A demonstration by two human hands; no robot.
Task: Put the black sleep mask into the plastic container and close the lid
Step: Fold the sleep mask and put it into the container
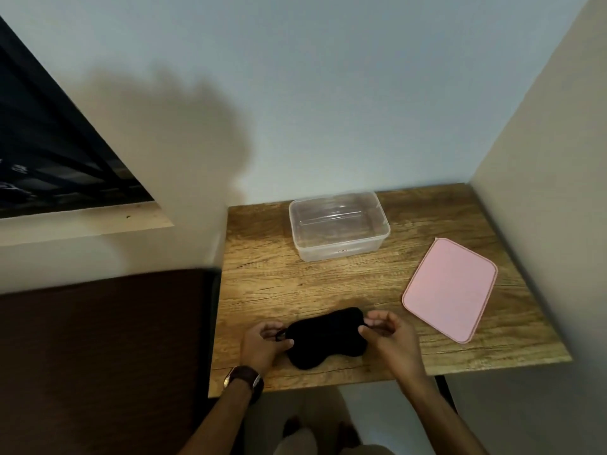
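The black sleep mask lies flat near the front edge of the wooden table. My left hand pinches the mask's left end, where a loop of strap shows. My right hand pinches its right end with thumb and fingers. The clear plastic container stands open and empty at the back of the table, apart from the mask. Its pink lid lies flat on the table to the right, separate from the container.
Walls close in the table at the back and the right. A dark brown surface adjoins the table's left side. A dark window is set in the left wall. My legs show below the table's front edge.
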